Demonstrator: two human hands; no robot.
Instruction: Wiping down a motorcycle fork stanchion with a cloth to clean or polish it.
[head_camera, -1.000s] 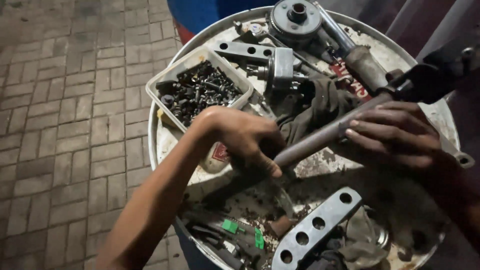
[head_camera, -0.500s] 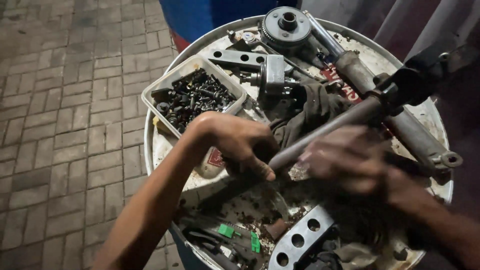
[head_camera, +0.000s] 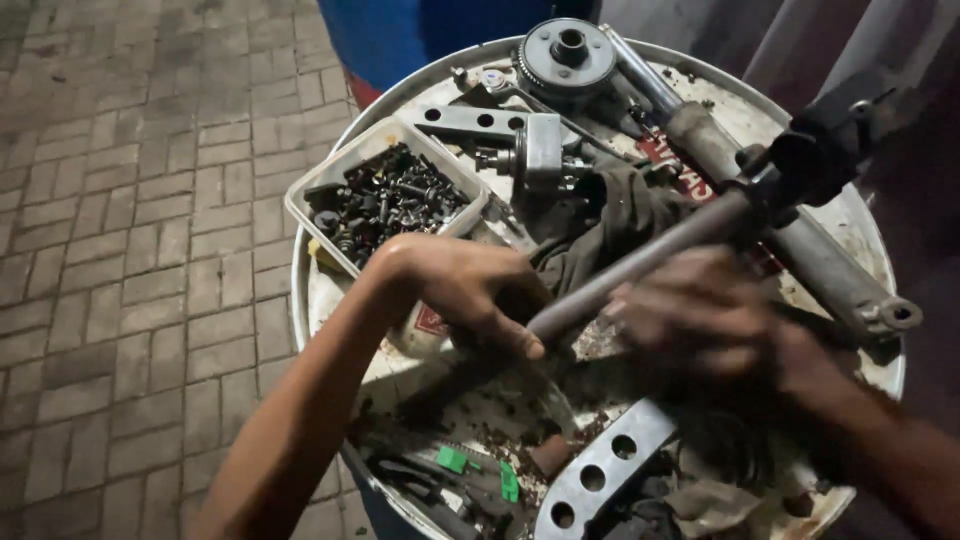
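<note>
your left hand (head_camera: 470, 290) grips the lower end of the grey metal tube (head_camera: 640, 262) slanting over the drum top (head_camera: 330, 300); your blurred right hand (head_camera: 700, 320) is on it too, grip unclear. steadying step. parts crowd close, the screw tray (head_camera: 385, 200) nearby; move along the tube.

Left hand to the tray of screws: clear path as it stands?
Probably yes. The left hand grips the lower end of the metal tube right beside the tray of screws, which lies open-topped with nothing over it. It would have to let go of the tube first.
</note>
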